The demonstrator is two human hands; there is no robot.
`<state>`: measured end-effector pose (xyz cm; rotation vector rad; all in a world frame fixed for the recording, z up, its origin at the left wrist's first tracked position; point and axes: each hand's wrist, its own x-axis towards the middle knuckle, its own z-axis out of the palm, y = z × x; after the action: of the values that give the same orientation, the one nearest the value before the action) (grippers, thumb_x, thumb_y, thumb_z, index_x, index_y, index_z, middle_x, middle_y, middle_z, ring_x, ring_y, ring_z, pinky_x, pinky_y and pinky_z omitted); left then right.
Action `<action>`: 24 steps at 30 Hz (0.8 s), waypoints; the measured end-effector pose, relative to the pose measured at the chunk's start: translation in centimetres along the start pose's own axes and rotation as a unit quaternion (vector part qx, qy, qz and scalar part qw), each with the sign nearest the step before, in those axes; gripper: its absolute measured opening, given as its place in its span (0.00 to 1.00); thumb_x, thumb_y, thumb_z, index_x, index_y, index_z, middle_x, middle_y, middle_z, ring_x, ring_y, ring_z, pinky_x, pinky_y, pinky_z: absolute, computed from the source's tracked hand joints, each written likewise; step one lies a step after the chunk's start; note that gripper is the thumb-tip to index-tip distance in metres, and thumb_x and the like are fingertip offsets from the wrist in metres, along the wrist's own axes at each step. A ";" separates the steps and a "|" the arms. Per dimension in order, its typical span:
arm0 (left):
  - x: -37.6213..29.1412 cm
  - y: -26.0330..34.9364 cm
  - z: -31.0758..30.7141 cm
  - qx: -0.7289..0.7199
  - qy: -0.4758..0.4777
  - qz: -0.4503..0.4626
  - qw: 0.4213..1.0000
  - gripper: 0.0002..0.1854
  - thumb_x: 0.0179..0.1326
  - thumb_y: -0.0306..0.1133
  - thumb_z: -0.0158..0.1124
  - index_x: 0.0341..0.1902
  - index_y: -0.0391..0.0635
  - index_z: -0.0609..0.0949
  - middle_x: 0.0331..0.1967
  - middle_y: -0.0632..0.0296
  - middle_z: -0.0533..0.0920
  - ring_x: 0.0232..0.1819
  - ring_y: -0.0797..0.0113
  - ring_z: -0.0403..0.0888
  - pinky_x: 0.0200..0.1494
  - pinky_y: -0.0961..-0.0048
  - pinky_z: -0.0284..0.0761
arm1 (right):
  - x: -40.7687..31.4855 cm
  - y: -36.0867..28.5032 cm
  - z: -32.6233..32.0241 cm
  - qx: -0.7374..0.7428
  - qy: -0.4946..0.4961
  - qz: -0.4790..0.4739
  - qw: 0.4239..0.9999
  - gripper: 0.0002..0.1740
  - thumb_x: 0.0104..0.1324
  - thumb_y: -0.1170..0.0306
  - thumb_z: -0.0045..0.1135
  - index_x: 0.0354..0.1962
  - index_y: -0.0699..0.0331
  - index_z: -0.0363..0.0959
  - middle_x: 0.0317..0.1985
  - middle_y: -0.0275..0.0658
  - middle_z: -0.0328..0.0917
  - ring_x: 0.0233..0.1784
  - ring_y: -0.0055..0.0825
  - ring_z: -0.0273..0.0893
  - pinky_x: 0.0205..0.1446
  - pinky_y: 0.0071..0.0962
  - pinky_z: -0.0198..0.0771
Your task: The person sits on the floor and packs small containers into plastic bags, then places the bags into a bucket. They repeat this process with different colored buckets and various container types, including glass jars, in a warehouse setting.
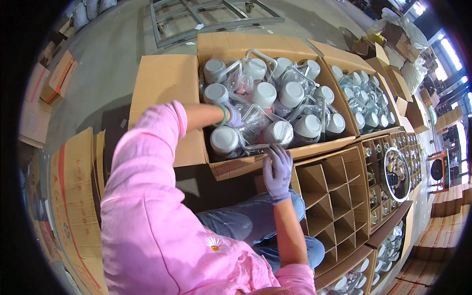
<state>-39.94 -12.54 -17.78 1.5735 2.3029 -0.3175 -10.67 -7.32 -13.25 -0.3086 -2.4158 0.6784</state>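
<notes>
An open cardboard box [184,147] in front of me holds several bottles with white lids [224,140], bent tubular handles [258,53] and clear plastic wrapping. My left hand [233,115], in a pale purple glove with a green bangle at the wrist, reaches down among them at the box's left side; its fingertips are partly hidden, so its hold is unclear. My right hand [278,171], gloved alike, is at the box's near edge, fingertips by a wrapped lid [278,133]; whether they grip the plastic there is not plain.
A box with cardboard dividers [332,191] stands at near right, beside a divided box of glass jars bearing a round basin [386,180] of small items. Another box of lidded bottles [363,97] adjoins at right. Flattened cartons [75,206] lie left; a metal frame [217,27] lies beyond.
</notes>
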 end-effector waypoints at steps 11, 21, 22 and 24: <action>13.6 -10.6 3.2 -0.117 0.372 -0.161 0.907 0.37 0.63 0.57 0.52 0.64 0.37 0.71 0.62 0.39 0.70 0.66 0.44 0.66 0.66 0.54 0.63 | -2.1 0.0 0.1 0.072 0.043 0.062 0.995 0.17 0.63 0.71 0.54 0.49 0.67 0.76 0.56 0.50 0.76 0.62 0.49 0.70 0.70 0.47 0.58; 18.7 -7.2 -11.2 0.019 0.259 -0.050 0.964 0.23 0.70 0.54 0.44 0.53 0.53 0.80 0.51 0.54 0.82 0.57 0.52 0.76 0.61 0.42 0.63 | -3.1 1.3 -3.6 0.060 0.105 0.084 0.989 0.19 0.61 0.74 0.55 0.51 0.68 0.74 0.56 0.51 0.74 0.61 0.50 0.70 0.69 0.49 0.59; 17.9 -10.6 -8.3 0.023 0.288 -0.015 0.957 0.20 0.71 0.50 0.45 0.43 0.51 0.81 0.45 0.53 0.81 0.52 0.51 0.77 0.57 0.41 0.64 | -4.0 0.5 -4.6 0.063 0.114 0.084 0.988 0.19 0.61 0.75 0.55 0.51 0.69 0.74 0.56 0.52 0.74 0.62 0.51 0.70 0.69 0.49 0.59; 15.8 -13.6 -1.7 0.125 0.283 0.122 0.943 0.16 0.70 0.42 0.48 0.47 0.49 0.81 0.49 0.56 0.79 0.55 0.52 0.74 0.59 0.42 0.65 | -6.4 -0.7 -7.6 0.063 0.149 0.115 0.980 0.21 0.59 0.74 0.55 0.51 0.70 0.74 0.57 0.55 0.72 0.63 0.54 0.68 0.71 0.48 0.58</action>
<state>-58.07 -3.37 -22.46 2.3019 2.4955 -0.1028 -1.00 -7.27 -10.79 -0.5984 -2.0614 0.8189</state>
